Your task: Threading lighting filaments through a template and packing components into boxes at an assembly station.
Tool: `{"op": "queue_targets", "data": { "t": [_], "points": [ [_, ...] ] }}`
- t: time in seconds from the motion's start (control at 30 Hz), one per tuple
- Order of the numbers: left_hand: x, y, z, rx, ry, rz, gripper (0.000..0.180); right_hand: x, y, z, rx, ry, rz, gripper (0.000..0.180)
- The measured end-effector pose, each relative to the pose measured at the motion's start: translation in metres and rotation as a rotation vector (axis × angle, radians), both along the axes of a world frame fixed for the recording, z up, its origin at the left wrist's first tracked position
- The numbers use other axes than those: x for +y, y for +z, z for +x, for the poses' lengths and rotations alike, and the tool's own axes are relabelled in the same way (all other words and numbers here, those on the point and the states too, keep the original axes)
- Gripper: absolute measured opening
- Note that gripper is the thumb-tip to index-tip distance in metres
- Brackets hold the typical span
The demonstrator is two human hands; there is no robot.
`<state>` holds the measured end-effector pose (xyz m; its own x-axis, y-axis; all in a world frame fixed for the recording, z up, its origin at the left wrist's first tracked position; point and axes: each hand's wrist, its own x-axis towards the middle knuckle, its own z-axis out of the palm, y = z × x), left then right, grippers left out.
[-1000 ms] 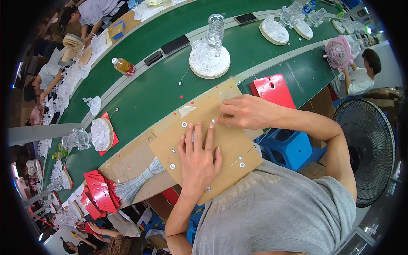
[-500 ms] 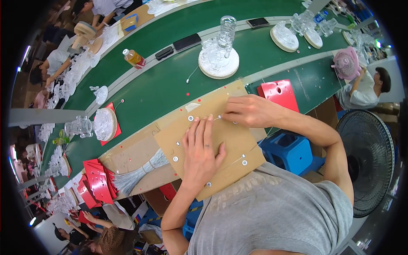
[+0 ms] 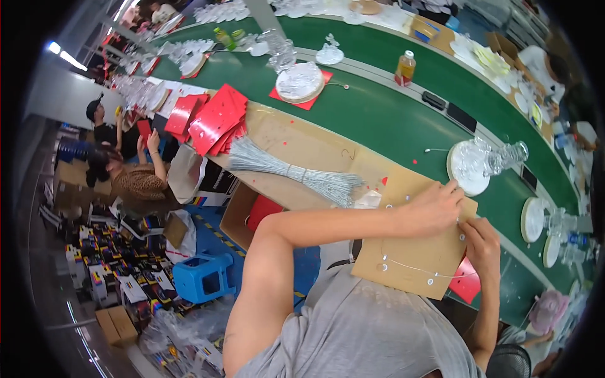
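Note:
A brown cardboard sheet [image 3: 406, 249] lies against my lap and the bench edge, with several small white round grommets on it and a thin pale wire [image 3: 419, 269] along its near part. My left hand [image 3: 430, 209] reaches across the sheet, fingers bunched together at its far right edge. Just beside it, my right hand [image 3: 483, 244] is pinched at the same edge, near a grommet. Whatever sits between the fingers of either hand is too small or hidden. Under the sheet's right side a red card [image 3: 466, 282] sticks out.
A tied bundle of silvery wires [image 3: 296, 174] lies left of the sheet, beside a pile of red cards [image 3: 217, 120]. Beyond, a green conveyor belt [image 3: 372, 120] carries clear glass-like pieces on round white bases [image 3: 467, 169] and a drink bottle [image 3: 405, 68]. A blue stool [image 3: 203, 277] stands at lower left.
The view has swung left. My left hand has gone from lying flat on the sheet to bunched fingers at its far right edge, close to my right hand.

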<state>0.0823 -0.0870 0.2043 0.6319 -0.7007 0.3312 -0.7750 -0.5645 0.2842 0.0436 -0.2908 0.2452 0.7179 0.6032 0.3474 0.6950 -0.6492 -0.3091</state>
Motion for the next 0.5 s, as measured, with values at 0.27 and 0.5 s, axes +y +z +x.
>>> {"op": "queue_targets", "data": {
  "t": [0.27, 0.5],
  "points": [
    [-0.016, -0.008, 0.008, -0.038, -0.124, -0.001, 0.017, -0.01, -0.014, -0.006, -0.029, -0.143, 0.016, 0.017],
    [-0.025, -0.012, 0.019, 0.179, -0.121, -0.206, 0.014, 0.019, -0.006, -0.031, -0.12, -0.307, -0.091, 0.022]
  ]
}}
